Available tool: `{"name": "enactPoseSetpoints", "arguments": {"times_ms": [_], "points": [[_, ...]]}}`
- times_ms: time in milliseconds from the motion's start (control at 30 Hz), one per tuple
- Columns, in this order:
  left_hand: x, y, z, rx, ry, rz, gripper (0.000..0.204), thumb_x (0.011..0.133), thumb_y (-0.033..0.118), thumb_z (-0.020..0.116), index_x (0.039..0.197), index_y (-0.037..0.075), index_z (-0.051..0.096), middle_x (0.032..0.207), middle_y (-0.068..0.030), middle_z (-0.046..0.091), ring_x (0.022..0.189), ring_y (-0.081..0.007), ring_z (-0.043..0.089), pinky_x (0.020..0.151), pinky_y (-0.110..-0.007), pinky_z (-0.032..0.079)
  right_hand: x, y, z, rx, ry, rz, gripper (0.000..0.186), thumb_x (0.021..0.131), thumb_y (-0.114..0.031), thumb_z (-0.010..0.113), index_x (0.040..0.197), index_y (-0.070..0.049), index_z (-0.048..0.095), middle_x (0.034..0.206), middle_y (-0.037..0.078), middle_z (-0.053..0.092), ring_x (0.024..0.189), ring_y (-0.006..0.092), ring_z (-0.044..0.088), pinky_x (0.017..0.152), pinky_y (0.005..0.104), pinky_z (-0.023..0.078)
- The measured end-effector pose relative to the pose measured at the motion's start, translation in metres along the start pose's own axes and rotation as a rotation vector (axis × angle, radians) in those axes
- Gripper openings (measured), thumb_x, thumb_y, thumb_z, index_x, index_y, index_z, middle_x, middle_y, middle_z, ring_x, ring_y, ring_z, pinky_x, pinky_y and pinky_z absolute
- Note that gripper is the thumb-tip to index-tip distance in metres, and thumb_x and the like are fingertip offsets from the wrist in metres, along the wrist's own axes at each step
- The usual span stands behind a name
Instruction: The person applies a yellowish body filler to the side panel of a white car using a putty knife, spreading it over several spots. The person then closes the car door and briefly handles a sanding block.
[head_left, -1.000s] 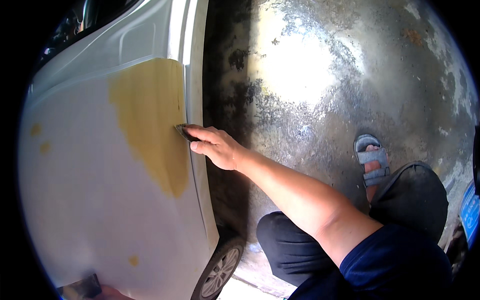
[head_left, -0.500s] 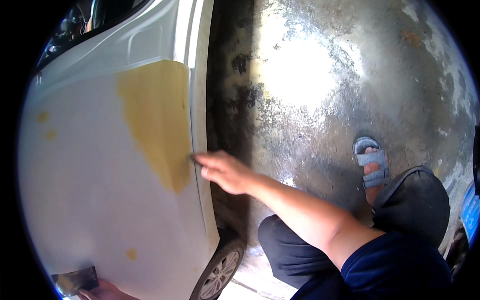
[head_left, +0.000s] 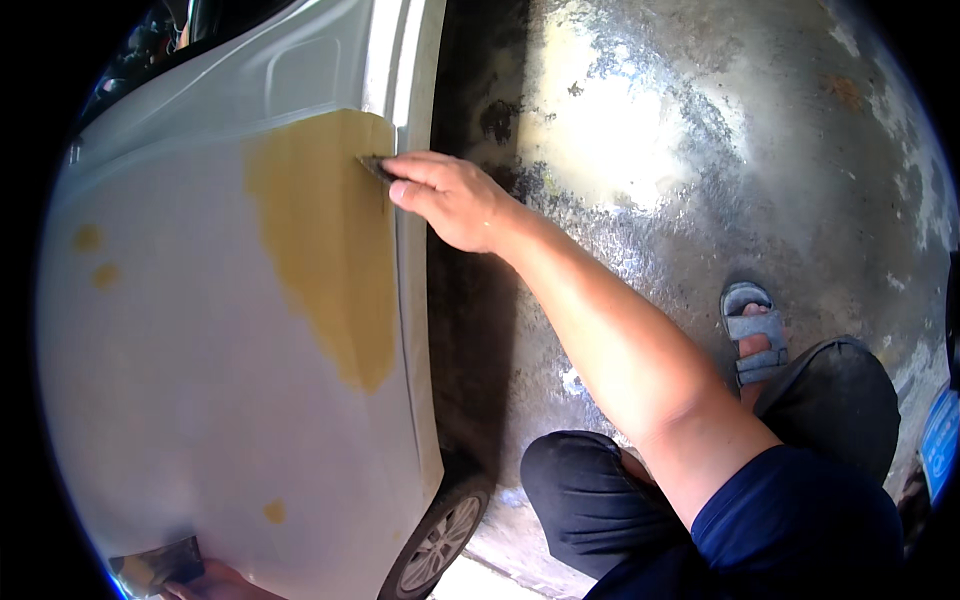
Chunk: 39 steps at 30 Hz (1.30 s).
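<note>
Since the earlier frame, your right hand (head_left: pixel 450 200) has moved up the car panel (head_left: pixel 200 400) to upper centre. Its fingers and thumb pinch a dark scraper (head_left: pixel 375 168), tip at the upper right of the yellow patch (head_left: pixel 320 235). A low, steady angle and even pressure should serve best near the edge. Lower left, your left hand (head_left: pixel 215 582) seems closed on a dark plate (head_left: pixel 155 566), though the frame's rim crops it.

No text or number can be read here. On a blue object (head_left: pixel 943 415), well apart from the fingers (head_left: pixel 420 168) of the right hand (head_left: pixel 458 205), to their right and lower in the view, there are some pale marks (head_left: pixel 938 457), but they are too small for reading.
</note>
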<state>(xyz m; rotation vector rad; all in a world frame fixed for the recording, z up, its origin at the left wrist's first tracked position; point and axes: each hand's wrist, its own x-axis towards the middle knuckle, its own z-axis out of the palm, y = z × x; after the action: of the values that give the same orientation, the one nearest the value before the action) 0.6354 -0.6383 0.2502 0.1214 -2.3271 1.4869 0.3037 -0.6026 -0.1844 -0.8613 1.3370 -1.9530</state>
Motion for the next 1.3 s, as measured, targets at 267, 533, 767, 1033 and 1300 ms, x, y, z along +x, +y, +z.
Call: {"name": "enactPoseSetpoints", "arguments": {"times_ms": [267, 533, 767, 1033, 1300], "points": [[-0.009, -0.010, 0.001, 0.050, -0.023, -0.048, 0.044, 0.082, 0.020, 0.074, 0.118, 0.000, 0.059, 0.122, -0.0186, 0.056, 0.104, -0.0337, 0.062, 0.079, -0.041, 0.059, -0.064, 0.006, 0.040, 0.056, -0.156, 0.047, 0.045, 0.094, -0.026, 0.051, 0.128, 0.004, 0.053, 0.133, 0.021, 0.051, 0.124, 0.0337, 0.049, 0.105, 0.0366, 0.039], [-0.015, -0.018, -0.004, 0.061, -0.024, -0.069, 0.045, 0.079, 0.017, 0.076, 0.117, -0.002, 0.060, 0.122, -0.0184, 0.055, 0.105, -0.0329, 0.061, 0.082, -0.040, 0.058, -0.115, 0.002, 0.090, 0.164, -0.089, 0.054, 0.042, 0.093, -0.022, 0.053, 0.122, 0.008, 0.054, 0.125, 0.022, 0.055, 0.115, 0.0361, 0.053, 0.098, 0.0384, 0.044], [-0.018, -0.020, -0.007, 0.060, -0.036, -0.101, 0.047, 0.076, 0.015, 0.078, 0.115, -0.003, 0.060, 0.122, -0.0182, 0.055, 0.106, -0.0322, 0.061, 0.084, -0.040, 0.058, -0.149, -0.012, 0.120, 0.282, -0.095, 0.182, 0.043, 0.094, -0.024, 0.053, 0.126, 0.005, 0.051, 0.127, 0.020, 0.052, 0.116, 0.0346, 0.053, 0.098, 0.0373, 0.043], [-0.010, -0.005, -0.003, 0.163, -0.049, -0.168, 0.044, 0.087, 0.033, 0.068, 0.111, -0.003, 0.064, 0.120, -0.0185, 0.058, 0.101, -0.0304, 0.064, 0.078, -0.037, 0.059, -0.176, -0.035, 0.127, 0.400, -0.342, 0.341, 0.046, 0.097, -0.029, 0.052, 0.130, 0.002, 0.050, 0.132, 0.018, 0.051, 0.121, 0.0283, 0.051, 0.102, 0.0335, 0.040], [-0.003, 0.140, -0.016, -1.383, 0.056, -1.470, 0.046, 0.096, 0.015, 0.053, 0.136, -0.002, 0.038, 0.125, -0.0188, 0.053, 0.116, -0.0283, 0.051, 0.100, -0.041, 0.042, -0.153, -0.116, 0.062, 0.857, -0.284, 0.009, 0.042, 0.092, -0.031, 0.062, 0.126, -0.007, 0.059, 0.131, 0.014, 0.054, 0.122, 0.0235, 0.051, 0.102, 0.0346, 0.042]]}}
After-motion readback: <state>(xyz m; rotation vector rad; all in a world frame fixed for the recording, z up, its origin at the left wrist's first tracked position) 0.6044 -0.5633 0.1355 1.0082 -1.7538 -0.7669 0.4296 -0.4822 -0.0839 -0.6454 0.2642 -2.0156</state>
